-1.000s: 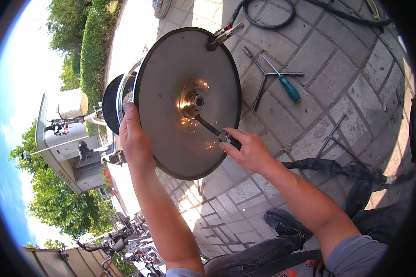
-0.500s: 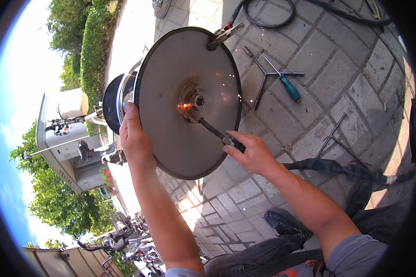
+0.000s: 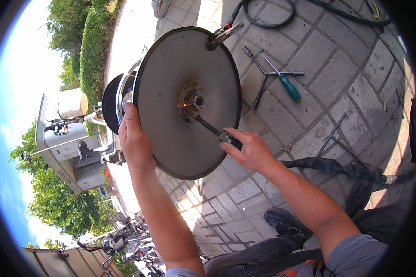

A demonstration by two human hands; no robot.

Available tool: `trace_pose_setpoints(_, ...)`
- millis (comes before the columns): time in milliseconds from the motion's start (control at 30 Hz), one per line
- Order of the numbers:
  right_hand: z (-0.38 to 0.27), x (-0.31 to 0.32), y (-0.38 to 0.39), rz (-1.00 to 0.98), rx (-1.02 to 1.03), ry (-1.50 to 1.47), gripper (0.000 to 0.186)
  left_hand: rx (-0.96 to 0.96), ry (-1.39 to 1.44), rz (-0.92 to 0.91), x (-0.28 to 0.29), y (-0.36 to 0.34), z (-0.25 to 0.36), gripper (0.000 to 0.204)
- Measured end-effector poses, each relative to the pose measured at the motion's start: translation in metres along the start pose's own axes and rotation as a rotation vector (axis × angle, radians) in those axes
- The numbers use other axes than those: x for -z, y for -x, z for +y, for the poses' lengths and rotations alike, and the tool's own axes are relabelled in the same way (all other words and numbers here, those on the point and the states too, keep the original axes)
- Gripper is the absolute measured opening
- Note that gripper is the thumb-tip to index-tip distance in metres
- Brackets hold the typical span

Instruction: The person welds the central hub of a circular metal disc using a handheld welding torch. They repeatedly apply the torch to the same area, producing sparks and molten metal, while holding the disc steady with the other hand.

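A large round grey metal disc [image 3: 166, 138] with a dark rim is tilted upright, a hub nut [image 3: 197, 101] at its middle. Just left of the nut glows a small orange spot [image 3: 185, 105]. My left hand [image 3: 135, 131] is closed on the disc's left edge, its thumb on the silvery ring behind; the other fingers are hidden. Wrapped around the black handle of a welding torch [image 3: 209, 126] is my right hand [image 3: 249, 150]. The torch nozzle points at the hub, close to the nut. A ground clamp [image 3: 224, 36] bites the upper right rim.
On the paving lie a four-way wheel wrench [image 3: 265, 74], a green-handled screwdriver [image 3: 287, 85] and thin metal rods [image 3: 339, 141]. A black cable [image 3: 291, 18] loops at the top. The torch's thick hose [image 3: 328, 167] runs right. Bicycles [image 3: 125, 237] stand at lower left.
The flying sparks have stopped and the bright glow at the hub has shrunk to a small orange spot. My right hand and the torch have shifted slightly left and up.
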State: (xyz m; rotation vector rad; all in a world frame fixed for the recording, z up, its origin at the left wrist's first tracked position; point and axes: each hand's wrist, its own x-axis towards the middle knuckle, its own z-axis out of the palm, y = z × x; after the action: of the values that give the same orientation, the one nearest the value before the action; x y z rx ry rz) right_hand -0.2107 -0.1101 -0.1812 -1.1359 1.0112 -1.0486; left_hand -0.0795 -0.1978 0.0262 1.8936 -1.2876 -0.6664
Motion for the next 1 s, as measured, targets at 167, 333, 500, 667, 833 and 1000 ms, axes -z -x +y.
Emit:
trace_pose_setpoints(167,-0.002,0.0,0.0,-0.01,-0.022,-0.011,0.046,-0.003,0.014,-0.022,-0.002,0.002,0.003,0.052)
trace_pose_setpoints(333,-0.001,-0.001,0.001,-0.01,0.008,-0.003,0.045,0.008,-0.003,-0.019,-0.002,0.005,0.006,0.052)
trace_pose_setpoints(500,-0.003,-0.001,0.0,-0.013,-0.017,-0.008,0.045,-0.03,0.016,-0.041,-0.005,0.005,0.006,0.052)
trace_pose_setpoints(667,-0.002,0.0,0.001,-0.018,-0.004,0.007,0.045,0.014,-0.026,-0.028,-0.001,0.004,0.006,0.052)
trace_pose_setpoints(833,0.002,-0.001,0.01,-0.016,-0.025,0.019,0.046,-0.005,-0.008,-0.01,-0.001,0.002,0.002,0.052)
trace_pose_setpoints(1000,0.005,-0.004,0.009,0.012,-0.002,0.01,0.046,-0.002,-0.007,-0.004,-0.002,0.001,0.002,0.052)
